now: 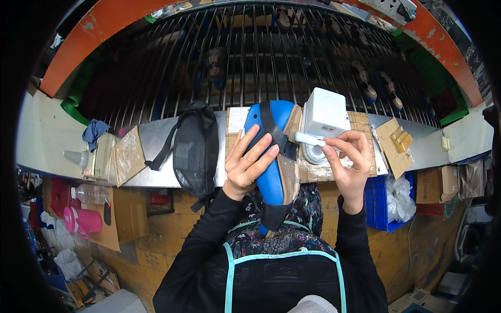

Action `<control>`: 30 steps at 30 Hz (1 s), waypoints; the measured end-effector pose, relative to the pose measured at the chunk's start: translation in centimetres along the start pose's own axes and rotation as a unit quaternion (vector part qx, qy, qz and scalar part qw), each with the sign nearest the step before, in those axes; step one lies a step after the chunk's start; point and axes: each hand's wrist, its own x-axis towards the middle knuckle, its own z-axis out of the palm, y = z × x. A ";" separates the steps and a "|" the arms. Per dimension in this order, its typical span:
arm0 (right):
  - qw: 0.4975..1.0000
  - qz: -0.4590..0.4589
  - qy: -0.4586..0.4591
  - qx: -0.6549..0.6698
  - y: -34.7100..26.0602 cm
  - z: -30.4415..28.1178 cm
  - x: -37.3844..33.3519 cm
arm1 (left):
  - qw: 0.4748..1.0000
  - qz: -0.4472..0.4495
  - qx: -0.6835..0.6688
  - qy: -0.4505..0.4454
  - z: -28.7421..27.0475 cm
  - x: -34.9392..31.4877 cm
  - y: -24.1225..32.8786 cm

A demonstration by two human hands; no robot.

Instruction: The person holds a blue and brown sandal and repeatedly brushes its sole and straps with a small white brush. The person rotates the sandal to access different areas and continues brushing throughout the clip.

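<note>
Pale, ribbed object [314, 304] at the bottom edge, closest to the lens; kind unclear. Beyond it, a dark apron [282, 273] with turquoise trim, below both hands.

Blue shoe [271, 182] lies between the two hands, directly under the left one, on a slant, its lower end reaching over the lap. Left hand [246, 164]: fingers apart and part-bent, laid over the blue upper, holding the shoe from its left side. Far side of that grip hidden. Right hand [350, 157]: thumb and fingertips closed in a light pinch on a slim white tool [311, 139], remaining fingers loosely curled. Tool points left, its broad end just beside the shoe; contact cannot be told.

Handling, my estimate: shoe light enough for one hand. Upper looks smooth and pliable, likely to dent under hard fingertips and perhaps a little slippery. Sole [290, 180], tan and cork-like, faces the right hand; probably stiffer, its edge possibly apt to chip. Best hold: spread fingers across the upper, as now, backed from beneath, sole edge left free. Black strap [269, 122], above the left fingertips, seems flexible; poor place to lift by. Tool probably very light and rigid; a pinch suffices.

Just left of the right hand, slightly beyond it: white container [326, 110], likely plastic. Left of the left hand, apart from it: black mesh bag [194, 148], soft-looking. Ahead of both hands: rack of metal bars [242, 57].
</note>
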 end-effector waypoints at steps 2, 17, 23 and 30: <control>0.997 0.037 -0.029 0.055 0.0 0.1 0.0 | 1.000 -0.004 -0.001 0.001 -0.1 0.1 0.0; 0.999 -0.047 0.018 -0.006 -0.6 -0.4 0.8 | 1.000 -0.021 -0.019 -0.003 -0.6 0.8 -0.1; 0.996 -0.071 -0.002 -0.056 -0.7 -0.8 0.7 | 0.999 -0.014 -0.030 0.000 -0.6 1.0 0.1; 0.991 -0.095 -0.086 -0.045 -1.1 -2.0 0.6 | 1.000 -0.017 -0.017 -0.004 -0.6 0.7 0.0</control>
